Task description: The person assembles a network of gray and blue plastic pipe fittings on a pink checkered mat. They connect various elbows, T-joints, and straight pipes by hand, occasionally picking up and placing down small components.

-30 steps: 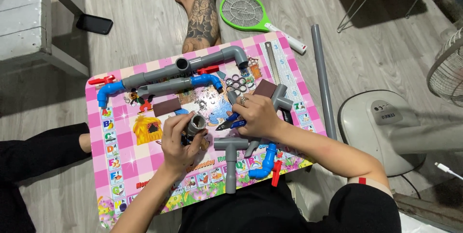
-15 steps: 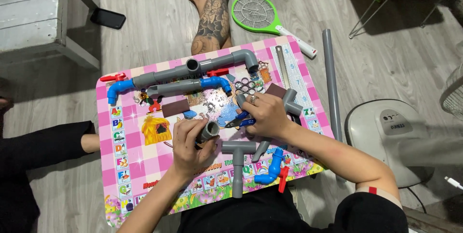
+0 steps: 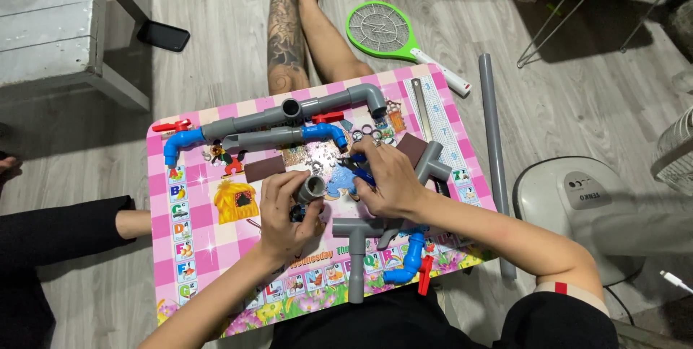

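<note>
Leftmost, the pink checkered low table (image 3: 167, 197) keeps bare room along its left edge. Near its middle, the left hand (image 3: 283, 213) grips a short grey plastic pipe fitting (image 3: 312, 189). Just right, the right hand (image 3: 386, 179) pinches a small blue tool (image 3: 361, 170); a grey tee pipe (image 3: 356, 244) overhangs the near edge.

A dark phone (image 3: 164, 35), screen blank, lies on the wood floor by the grey bench, far left. Fan base (image 3: 577, 208) at right carries a small grey oval label (image 3: 582, 186) (too small to tell more).
</note>
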